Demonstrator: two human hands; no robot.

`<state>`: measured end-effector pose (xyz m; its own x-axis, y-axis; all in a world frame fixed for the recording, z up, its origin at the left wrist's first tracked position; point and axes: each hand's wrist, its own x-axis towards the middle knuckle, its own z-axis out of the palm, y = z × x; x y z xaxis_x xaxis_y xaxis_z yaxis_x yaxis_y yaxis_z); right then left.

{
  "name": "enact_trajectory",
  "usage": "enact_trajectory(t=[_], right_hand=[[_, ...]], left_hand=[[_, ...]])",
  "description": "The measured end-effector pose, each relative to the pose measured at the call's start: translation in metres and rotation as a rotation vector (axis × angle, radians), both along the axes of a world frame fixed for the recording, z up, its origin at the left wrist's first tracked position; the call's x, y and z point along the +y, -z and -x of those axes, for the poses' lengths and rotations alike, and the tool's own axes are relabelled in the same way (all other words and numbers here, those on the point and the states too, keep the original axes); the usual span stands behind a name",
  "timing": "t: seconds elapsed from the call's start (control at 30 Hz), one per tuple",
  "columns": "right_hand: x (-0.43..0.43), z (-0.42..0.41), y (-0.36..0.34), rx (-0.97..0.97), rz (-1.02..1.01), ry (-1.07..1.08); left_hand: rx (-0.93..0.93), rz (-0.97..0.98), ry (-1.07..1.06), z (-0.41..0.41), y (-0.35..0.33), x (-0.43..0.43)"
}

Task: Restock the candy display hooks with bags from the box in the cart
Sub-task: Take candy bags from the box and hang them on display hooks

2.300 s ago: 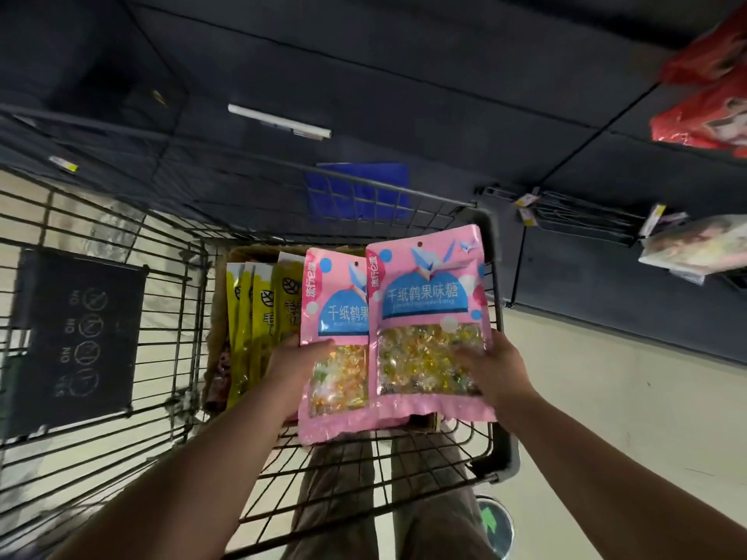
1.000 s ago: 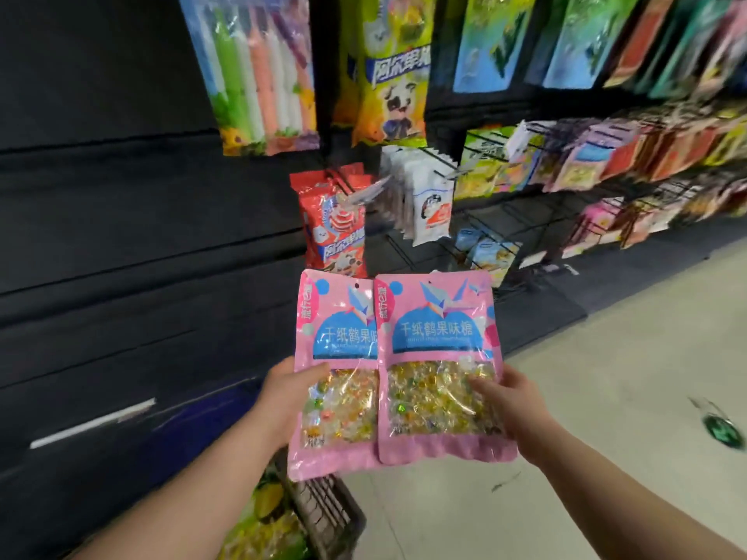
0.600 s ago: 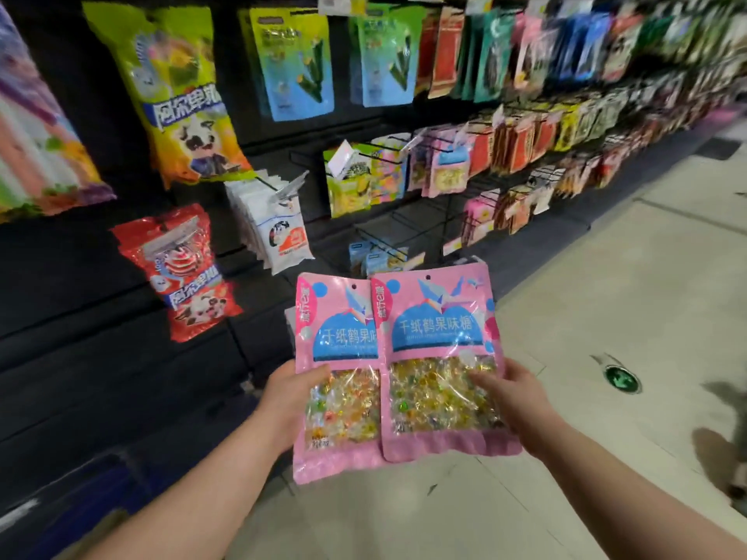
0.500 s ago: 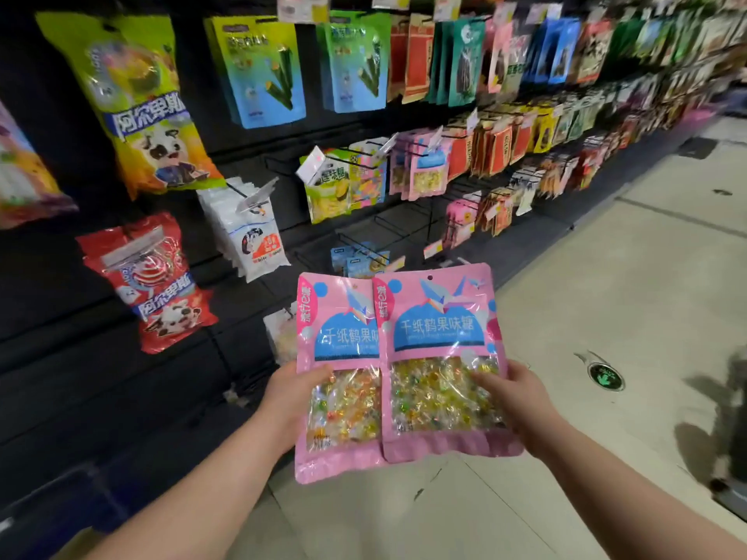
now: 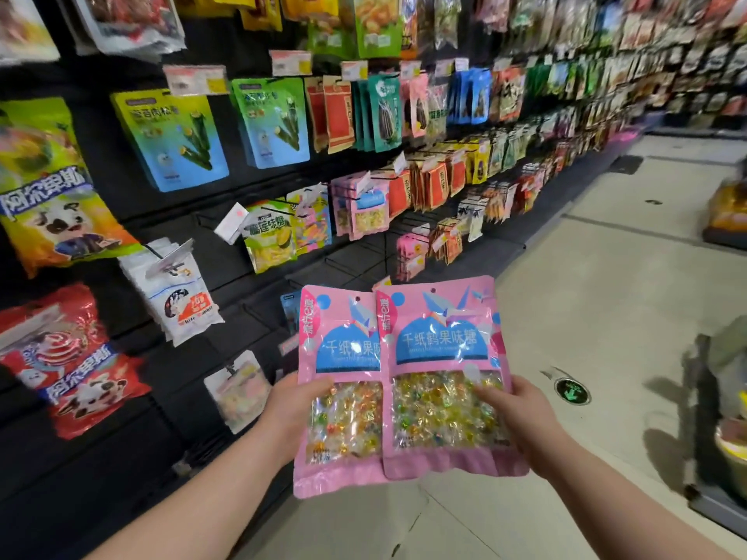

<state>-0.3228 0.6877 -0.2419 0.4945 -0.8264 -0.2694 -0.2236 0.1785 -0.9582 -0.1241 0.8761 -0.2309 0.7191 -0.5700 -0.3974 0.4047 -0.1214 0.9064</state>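
Beside the candy display (image 5: pixel 269 236) at left, clamps left grip (image 5: pixel 291 410) on the left pink bag (image 5: pixel 343 357), right grip (image 5: pixel 521 414) on the overlapping right pink bag (image 5: pixel 440 345).

Shop aisle: hook-hung snack bags (image 5: pixel 264 121), price tags (image 5: pixel 196 79).

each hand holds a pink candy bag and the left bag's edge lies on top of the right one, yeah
Not quite: the overlap is the other way round. The head view shows the right pink bag lying over the edge of the left pink bag. The rest holds: the left hand grips one bag and the right hand grips the other.
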Motion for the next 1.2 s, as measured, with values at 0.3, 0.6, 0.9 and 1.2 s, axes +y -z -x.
enact_trajectory(t=[0.3, 0.6, 0.9, 1.2], right_hand=[[-0.072, -0.001, -0.005, -0.001, 0.002, 0.092], [-0.175, -0.053, -0.016, 0.058, 0.109, 0.136], [-0.248, -0.096, -0.009, 0.046, 0.080, 0.172], [-0.345, -0.128, -0.007, 0.006, 0.057, 0.062]], left_hand=[[0.009, 0.033, 0.072, -0.018, 0.005, -0.094], [0.013, 0.071, 0.176, -0.079, 0.007, -0.206], [0.035, 0.065, 0.195, -0.123, 0.009, -0.285], [0.033, 0.080, 0.074, -0.138, 0.016, -0.361]])
